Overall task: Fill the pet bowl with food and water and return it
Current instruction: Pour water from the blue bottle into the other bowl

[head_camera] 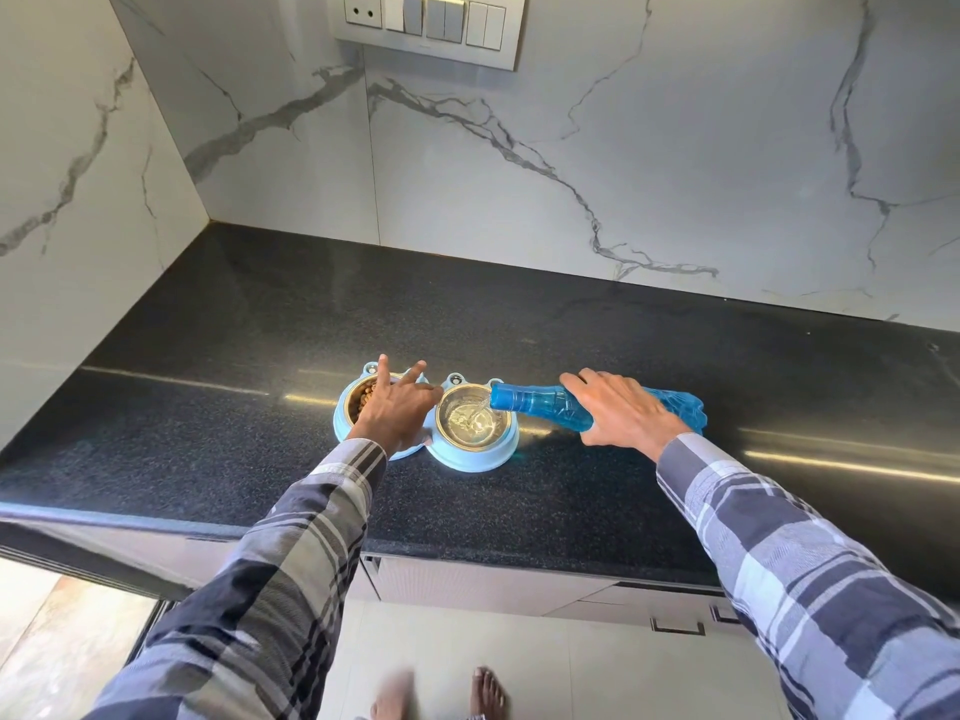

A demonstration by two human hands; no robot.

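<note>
A light blue double pet bowl [470,456] with two steel cups sits on the black counter. Brown kibble [358,398] fills its left cup. Its right cup [471,424] holds clear water. My left hand [397,407] rests on the bowl's middle and left cup, thumb and forefinger on the rim, other fingers spread. My right hand [621,410] grips a blue plastic bottle [540,402] tipped on its side, mouth over the right cup. A thin stream of water runs from it into the cup.
The black granite counter [571,330] meets marble walls at the back and left. A switch panel [428,26] is on the back wall. Cabinet fronts [519,589] and a pale floor lie below, with my bare feet [488,693] showing.
</note>
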